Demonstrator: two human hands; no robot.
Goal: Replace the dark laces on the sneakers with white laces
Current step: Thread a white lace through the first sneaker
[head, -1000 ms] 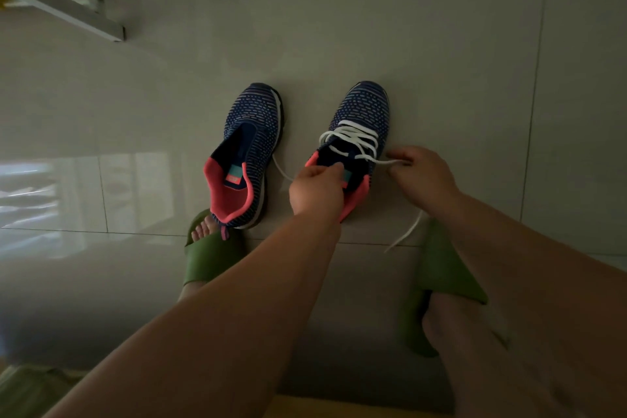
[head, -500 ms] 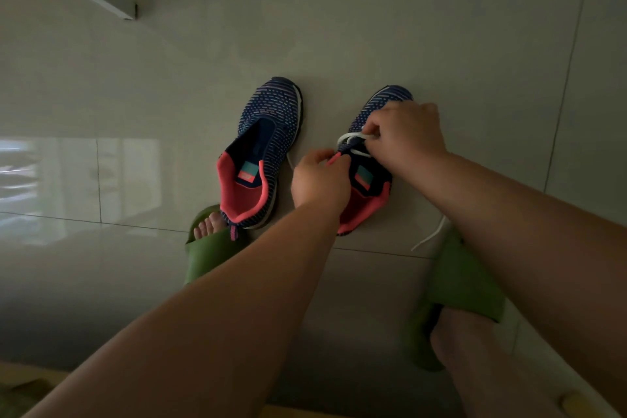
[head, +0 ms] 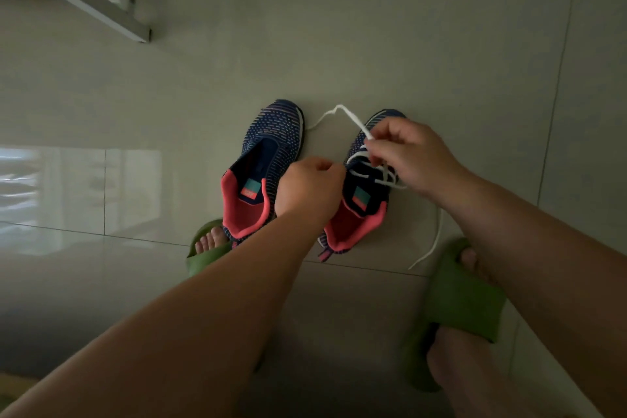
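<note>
Both forearms outstretched, left hand (head: 307, 188) curled, right hand (head: 412, 154) in a fingertip pinching grip.

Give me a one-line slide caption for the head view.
Right hand pulls a white lace through the right sneaker while the left hand steadies it; left sneaker unlaced.

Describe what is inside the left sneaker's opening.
The left sneaker shows a pink lining and a teal and pink insole label; no lace. The left hand covers its right edge.

Right hand (head: 410, 159) pinches white lace (head: 353, 120) above right sneaker (head: 359, 210); left hand (head: 307, 190) grips its collar.
</note>
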